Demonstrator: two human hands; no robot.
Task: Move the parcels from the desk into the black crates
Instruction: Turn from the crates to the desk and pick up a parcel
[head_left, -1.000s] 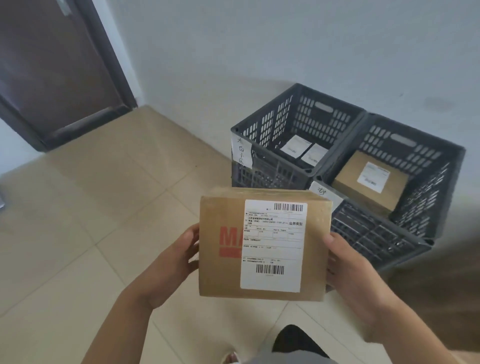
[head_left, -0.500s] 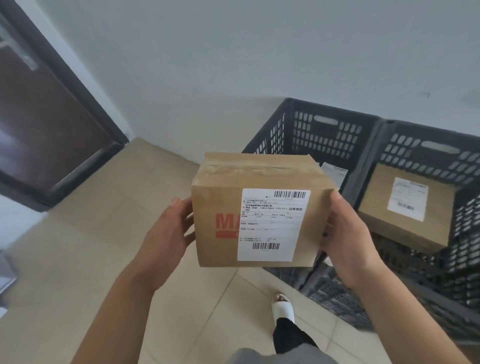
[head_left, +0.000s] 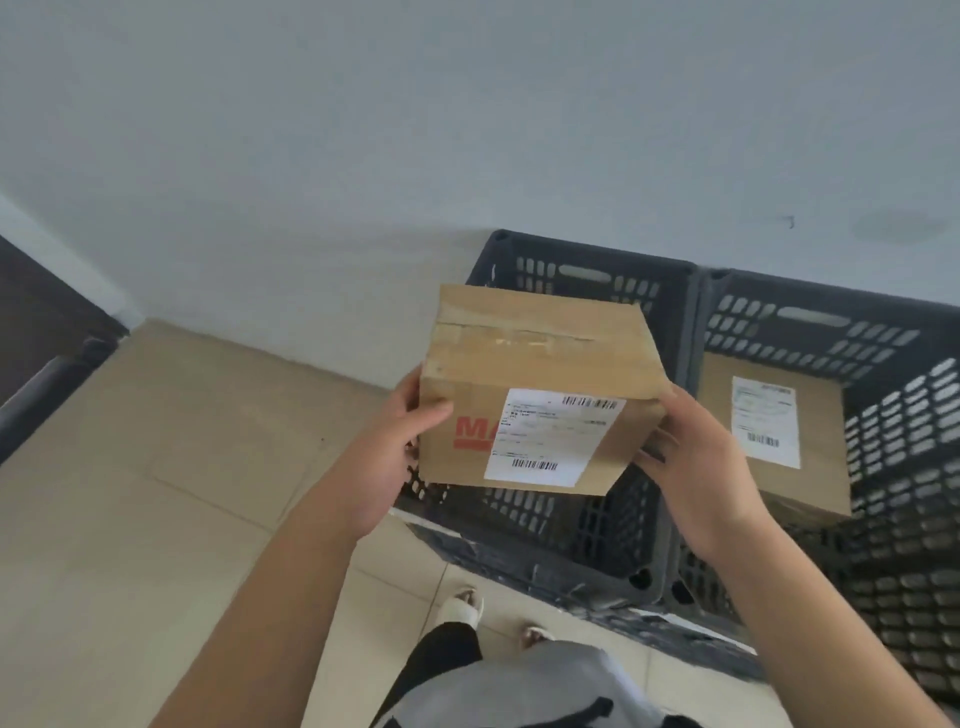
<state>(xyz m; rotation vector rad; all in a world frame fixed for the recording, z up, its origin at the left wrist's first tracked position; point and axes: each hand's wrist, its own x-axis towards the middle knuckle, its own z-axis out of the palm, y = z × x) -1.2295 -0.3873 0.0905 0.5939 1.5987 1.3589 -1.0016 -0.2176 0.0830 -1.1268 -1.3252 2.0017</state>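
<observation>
I hold a brown cardboard parcel (head_left: 535, 384) with a white shipping label and red letters over the left black crate (head_left: 582, 270). My left hand (head_left: 384, 457) grips its left side and my right hand (head_left: 696, 467) its right side. The parcel hangs above the crate's opening and hides most of the inside. The right black crate (head_left: 883, 353) stands beside it and holds another brown parcel (head_left: 779, 436) with a white label, lying flat.
Both crates stand on a beige tiled floor (head_left: 156, 467) against a pale wall (head_left: 467, 130). A dark door frame (head_left: 47, 338) is at the far left. My feet and legs (head_left: 457, 623) are just in front of the left crate.
I have stepped up to the crates. The parcel has gone forward and now hangs over the left crate, tilted so its taped top shows more.
</observation>
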